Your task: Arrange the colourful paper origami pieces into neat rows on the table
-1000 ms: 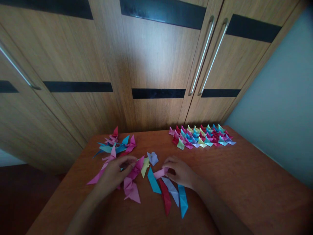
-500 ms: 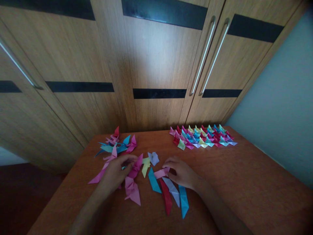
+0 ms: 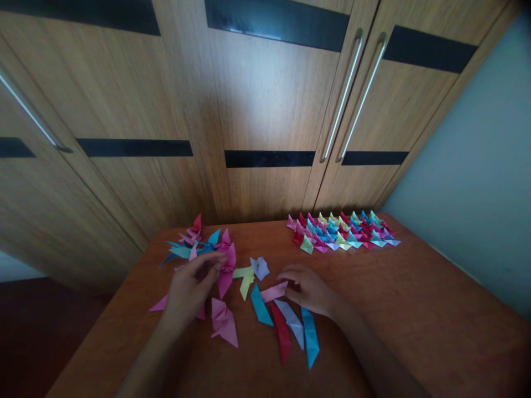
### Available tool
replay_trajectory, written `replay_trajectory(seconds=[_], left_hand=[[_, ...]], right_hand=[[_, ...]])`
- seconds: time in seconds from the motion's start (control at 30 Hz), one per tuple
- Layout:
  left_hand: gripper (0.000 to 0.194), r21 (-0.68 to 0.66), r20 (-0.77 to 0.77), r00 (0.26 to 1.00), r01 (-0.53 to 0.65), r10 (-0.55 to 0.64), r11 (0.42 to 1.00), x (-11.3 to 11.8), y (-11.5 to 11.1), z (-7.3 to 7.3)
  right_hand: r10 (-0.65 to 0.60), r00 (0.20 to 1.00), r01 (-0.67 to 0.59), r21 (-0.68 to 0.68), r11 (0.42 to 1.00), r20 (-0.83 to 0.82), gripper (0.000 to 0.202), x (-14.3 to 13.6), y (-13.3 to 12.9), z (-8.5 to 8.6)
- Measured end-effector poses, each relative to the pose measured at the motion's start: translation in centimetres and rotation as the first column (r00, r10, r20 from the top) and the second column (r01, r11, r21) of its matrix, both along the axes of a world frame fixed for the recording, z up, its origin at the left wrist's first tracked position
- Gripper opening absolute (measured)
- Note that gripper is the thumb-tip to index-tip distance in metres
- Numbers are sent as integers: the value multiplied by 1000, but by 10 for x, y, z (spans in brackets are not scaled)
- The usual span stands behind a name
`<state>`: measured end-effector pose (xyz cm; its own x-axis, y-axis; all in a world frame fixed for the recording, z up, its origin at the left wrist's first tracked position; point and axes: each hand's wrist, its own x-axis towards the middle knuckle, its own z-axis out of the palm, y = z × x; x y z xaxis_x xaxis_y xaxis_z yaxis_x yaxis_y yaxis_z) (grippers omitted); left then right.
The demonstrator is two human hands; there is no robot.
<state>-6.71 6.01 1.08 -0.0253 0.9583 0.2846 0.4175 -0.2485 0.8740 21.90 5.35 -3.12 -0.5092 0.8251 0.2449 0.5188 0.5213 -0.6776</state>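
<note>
My left hand [image 3: 193, 284] is closed on a magenta folded paper piece [image 3: 226, 270], held above the left part of the table. My right hand [image 3: 309, 288] pinches the end of a pink paper strip [image 3: 274, 292]. Below that strip lie a blue strip [image 3: 260, 305], a red one [image 3: 282, 333], a lilac one [image 3: 291, 323] and another blue one [image 3: 310, 338]. Between my hands are a yellow piece [image 3: 246, 279] and a lilac folded piece [image 3: 260, 268]. A pink folded piece [image 3: 224, 322] lies below my left hand.
Several folded pieces in blue, red and pink [image 3: 194, 239] lie at the table's back left. Rows of small colourful folded pieces [image 3: 340, 233] stand at the back right. A wooden cabinet [image 3: 265, 193] rises behind the table [image 3: 406, 320].
My left hand has moved slightly up and left with the magenta piece, which now hangs more upright. More of the yellow piece shows. My right hand has barely moved.
</note>
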Motion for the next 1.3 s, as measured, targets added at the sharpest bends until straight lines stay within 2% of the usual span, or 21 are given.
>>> replay_trajectory(seconds=[0.1,0.17,0.23,0.3,0.33,0.4,0.57,0.67,0.77,0.87,0.97,1.03,1.17,1.3], left_hand=[[21,12,92,996,5,-6,1000,8,-12,16],[17,-12,151,987,59,-56,998,16,-22,27],[11,-52,185,973,150,-138,987,25,-33,36],[8,-85,207,946,273,-251,958,34,-43,42],[9,-98,215,926,336,-309,937,38,-46,43],[10,-117,221,888,434,-402,893,46,-51,45],[14,-121,186,854,511,-486,851,53,-51,43],[15,-117,156,859,506,-487,855,52,-49,40],[15,-124,110,875,483,-472,867,51,-47,36],[16,-78,84,911,411,-404,908,53,-45,30],[25,-4,131,953,276,-273,961,57,-46,24],[30,7,141,966,218,-216,976,60,-47,21],[30,-58,75,977,202,-197,978,65,-51,17],[15,-131,42,970,244,-240,961,68,-51,18]], right_hand=[[-113,980,99,-92,991,-165,19,-2,0,3],[-189,922,113,-233,966,-337,23,-6,-3,9],[-198,843,-11,-385,923,-500,33,-13,-10,16],[-148,787,-192,-465,864,-599,42,-21,-18,24],[-118,776,-255,-480,840,-619,44,-25,-21,27],[-86,782,-293,-487,823,-617,43,-32,-26,29],[-117,827,-191,-470,862,-551,34,-40,-27,24],[-76,856,-179,-430,885,-512,31,-39,-27,25],[-65,890,-116,-362,925,-452,25,-38,-28,27],[-103,898,-40,-314,949,-427,25,-40,-28,25],[-198,852,36,-322,946,-485,28,-40,-27,21],[-272,804,92,-340,936,-529,30,-38,-25,19],[-331,730,148,-335,930,-598,28,-35,-25,22],[-326,688,87,-372,924,-649,28,-38,-29,24]])
